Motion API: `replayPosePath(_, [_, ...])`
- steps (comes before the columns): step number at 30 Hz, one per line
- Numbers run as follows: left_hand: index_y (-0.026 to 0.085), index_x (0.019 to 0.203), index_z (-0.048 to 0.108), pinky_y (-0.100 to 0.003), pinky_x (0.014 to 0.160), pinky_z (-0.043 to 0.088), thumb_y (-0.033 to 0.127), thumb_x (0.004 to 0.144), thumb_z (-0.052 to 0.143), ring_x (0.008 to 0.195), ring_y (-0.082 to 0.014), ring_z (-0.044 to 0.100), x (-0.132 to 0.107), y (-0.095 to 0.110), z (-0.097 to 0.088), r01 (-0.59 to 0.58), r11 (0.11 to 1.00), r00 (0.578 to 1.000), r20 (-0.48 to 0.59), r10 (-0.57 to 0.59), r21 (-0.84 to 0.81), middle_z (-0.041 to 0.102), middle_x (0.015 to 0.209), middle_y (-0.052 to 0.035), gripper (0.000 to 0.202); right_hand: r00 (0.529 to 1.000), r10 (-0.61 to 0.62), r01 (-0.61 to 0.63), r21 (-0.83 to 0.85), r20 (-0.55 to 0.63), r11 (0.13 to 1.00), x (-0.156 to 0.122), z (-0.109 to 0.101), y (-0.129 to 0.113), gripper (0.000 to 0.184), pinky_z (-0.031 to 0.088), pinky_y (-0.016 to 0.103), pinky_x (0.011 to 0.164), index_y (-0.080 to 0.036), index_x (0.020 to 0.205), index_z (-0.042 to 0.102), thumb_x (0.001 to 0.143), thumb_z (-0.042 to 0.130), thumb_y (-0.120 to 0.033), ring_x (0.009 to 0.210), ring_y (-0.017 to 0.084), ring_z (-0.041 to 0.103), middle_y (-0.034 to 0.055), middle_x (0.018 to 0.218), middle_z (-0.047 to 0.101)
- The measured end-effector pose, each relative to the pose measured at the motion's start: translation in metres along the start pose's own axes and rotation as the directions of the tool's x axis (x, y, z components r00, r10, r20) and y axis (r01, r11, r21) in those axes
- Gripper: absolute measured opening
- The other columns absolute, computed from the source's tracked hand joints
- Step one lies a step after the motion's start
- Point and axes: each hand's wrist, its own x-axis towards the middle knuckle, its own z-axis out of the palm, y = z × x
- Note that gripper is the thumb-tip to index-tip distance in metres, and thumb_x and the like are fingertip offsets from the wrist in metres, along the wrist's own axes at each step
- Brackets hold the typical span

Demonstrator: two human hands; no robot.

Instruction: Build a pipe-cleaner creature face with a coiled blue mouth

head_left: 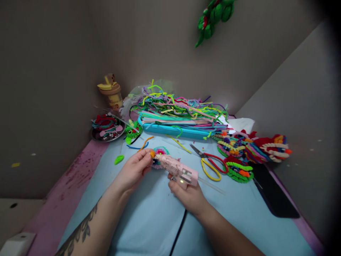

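Glue gun [179, 170] in palm-up right hand [188, 195]

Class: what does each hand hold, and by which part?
Right hand grips the pink glue gun by its handle. Left hand pinches a small orange piece between its fingers.

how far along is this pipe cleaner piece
Done: pipe cleaner figures lie finished on the right. In hand: the left hand pinches an orange bit onto a small coiled piece while the right hand points the pink glue gun at it. Left: likely plenty, the pipe cleaner pile sits unused.
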Motion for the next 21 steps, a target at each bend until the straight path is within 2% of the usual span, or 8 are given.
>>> replayPosePath(9, [0.016,0.082,0.06,-0.019,0.049,0.024,0.038,0.077,0.066,0.056,-0.0075,0.03,0.0,-0.0006,-0.0006,0.005,1.0,1.0,0.009,-0.005,0.0,0.041,0.065,0.004,0.023,0.997,-0.069,0.07,-0.023,0.047,0.997,0.0006,0.0002,0.0025,0.014,0.053,0.032,0.069,-0.022,0.082,0.065,0.079,0.058,-0.034,0.076,0.02,0.061,0.0038,0.08,0.065])
replayPosePath(15, [0.016,0.083,0.06,-0.019,0.049,0.024,0.037,0.077,0.067,0.056,-0.0075,0.029,-0.0004,-0.0011,-0.0015,0.004,1.0,1.0,0.01,-0.004,0.0,0.04,0.065,0.0041,0.023,0.999,-0.045,0.046,-0.058,0.026,0.997,0.0015,-0.0001,-0.0016,0.013,0.052,0.033,0.069,-0.022,0.078,0.065,0.076,0.06,-0.034,0.074,0.021,0.062,0.0027,0.07,0.064])
replayPosePath(21, [0.016,0.082,0.06,-0.019,0.048,0.023,0.038,0.077,0.067,0.055,-0.0078,0.029,-0.0006,0.0001,-0.0001,0.007,1.0,1.0,0.004,-0.007,0.003,0.04,0.064,0.0043,0.023,0.999,-0.041,0.042,-0.055,0.021,0.998,0.0014,0.001,-0.0034,0.014,0.053,0.034,0.069,-0.023,0.082,0.068,0.076,0.06,-0.033,0.077,0.022,0.062,0.0025,0.07,0.065])
